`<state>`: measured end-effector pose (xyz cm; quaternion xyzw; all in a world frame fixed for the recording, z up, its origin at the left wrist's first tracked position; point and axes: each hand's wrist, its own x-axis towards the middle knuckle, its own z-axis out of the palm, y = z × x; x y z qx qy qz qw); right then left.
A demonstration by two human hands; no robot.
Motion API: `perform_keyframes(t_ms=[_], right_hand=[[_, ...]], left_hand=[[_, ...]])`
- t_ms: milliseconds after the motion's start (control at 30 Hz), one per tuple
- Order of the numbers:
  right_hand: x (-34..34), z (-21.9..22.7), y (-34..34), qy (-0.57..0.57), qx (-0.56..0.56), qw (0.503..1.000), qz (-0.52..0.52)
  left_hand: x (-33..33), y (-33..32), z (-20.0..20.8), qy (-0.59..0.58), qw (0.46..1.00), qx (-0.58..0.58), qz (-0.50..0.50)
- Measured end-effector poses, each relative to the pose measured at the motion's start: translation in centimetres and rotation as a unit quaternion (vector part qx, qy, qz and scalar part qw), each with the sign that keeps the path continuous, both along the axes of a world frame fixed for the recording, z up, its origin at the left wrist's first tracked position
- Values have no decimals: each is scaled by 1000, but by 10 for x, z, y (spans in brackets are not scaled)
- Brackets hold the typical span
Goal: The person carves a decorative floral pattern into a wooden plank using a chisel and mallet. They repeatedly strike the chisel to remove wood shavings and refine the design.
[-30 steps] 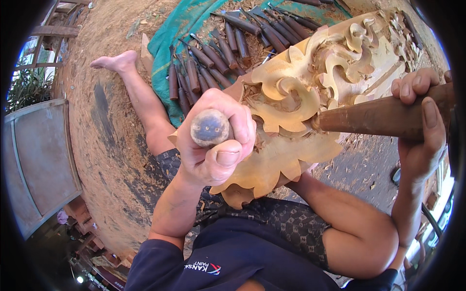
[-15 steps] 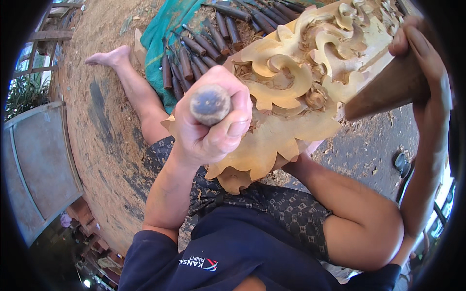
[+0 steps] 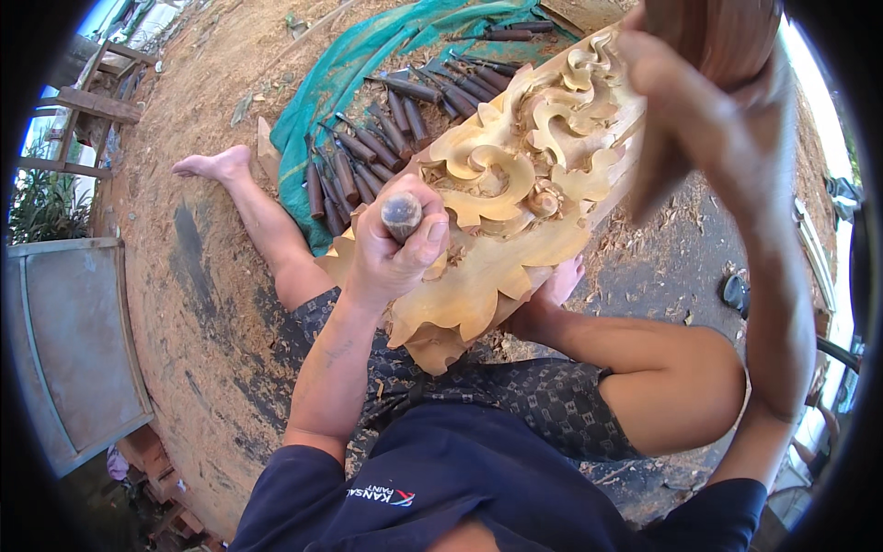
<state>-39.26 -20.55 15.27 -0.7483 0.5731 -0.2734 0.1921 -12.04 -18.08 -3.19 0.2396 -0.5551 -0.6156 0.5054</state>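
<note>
My left hand (image 3: 391,253) is wrapped around a wooden-handled chisel (image 3: 402,215), whose round butt end faces up, with its blade hidden against a pale carved wooden panel (image 3: 515,212) full of scrolls and leaves. The panel rests on my lap and against my right foot (image 3: 559,285). My right hand (image 3: 708,120) is raised high at the upper right, gripping a thick brown wooden mallet (image 3: 722,37) above the carving.
Several wooden-handled chisels (image 3: 368,156) lie in a row on a teal tarp (image 3: 368,64) beyond the panel. My left leg (image 3: 258,221) stretches across sawdust-covered ground. A grey metal sheet (image 3: 74,340) lies at left, and a wooden frame (image 3: 92,110) stands at upper left.
My right hand has swung the mallet upward from level with the carving to high at the upper right. My left hand has kept the chisel on the panel.
</note>
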Motion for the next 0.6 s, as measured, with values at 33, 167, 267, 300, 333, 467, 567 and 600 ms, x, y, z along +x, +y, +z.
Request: perform_keyframes(t_ms=[33,167,267,300,333,467,567,600], right_hand=[[8,-8,9,6,47,999,16],[28,-27,12,205,-33,960,189],[24,-19,13,154,-11,976,155],[18,-17,19,132,12,983,131],[11,-16,28,139,2,986,93],[-22,-12,62,115,-27,993,-27],[-46,-15,96,40,44,973,-225],[-37,-16,98,29,15,971,-235]], left_hand=[[2,0,-8,-14,999,-37,1],[-1,5,-23,-57,972,-128,189],[4,-46,-10,1,901,-93,423],[10,-52,7,41,916,-96,388],[12,-58,22,82,929,-94,349],[-3,-18,55,106,974,-136,144],[-37,15,38,15,967,-242,81],[-43,25,41,-27,953,-297,59]])
